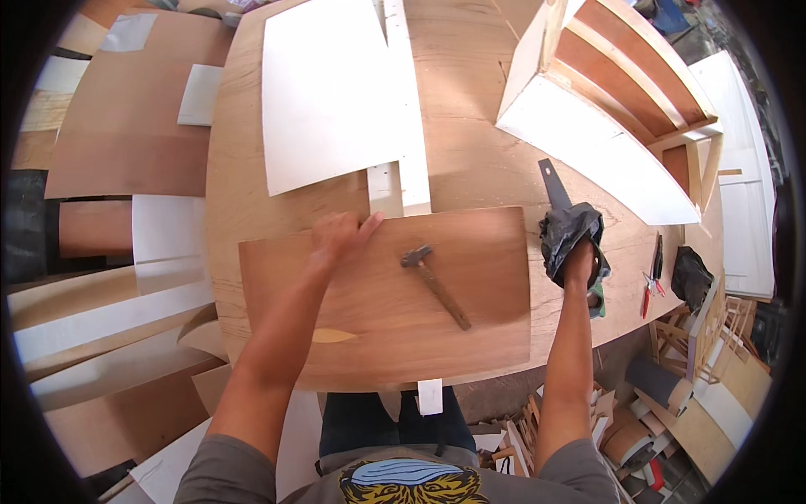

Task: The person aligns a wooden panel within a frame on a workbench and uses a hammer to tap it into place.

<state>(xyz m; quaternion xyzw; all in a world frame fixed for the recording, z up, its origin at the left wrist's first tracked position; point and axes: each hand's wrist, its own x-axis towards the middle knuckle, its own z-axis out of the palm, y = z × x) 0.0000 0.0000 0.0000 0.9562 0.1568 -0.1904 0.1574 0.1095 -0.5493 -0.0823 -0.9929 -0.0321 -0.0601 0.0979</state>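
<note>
Brown panel lies flat on the worktable right in front of you, between your forearms; its near edge comes about to the table's near edge. Your left hand is on its far edge, left of the middle, thumb out to the right; can't tell if the fingers grip or just rest. Your right hand is in the mouth of a black plastic bag, just off the panel's right side; fingers hidden, so can't tell if spread or pinching.

Left forearm slants up and inward across the panel's left part. Right arm reaches forward, nearly straight, clear of the panel.

Hammer lies on the panel between your hands, head toward the far side. Dark flat blade with a hole sticks out past the bag's far side. Red-handled pliers sit right of the bag. White panel lies beyond your left hand; wooden frame sits far right.
</note>
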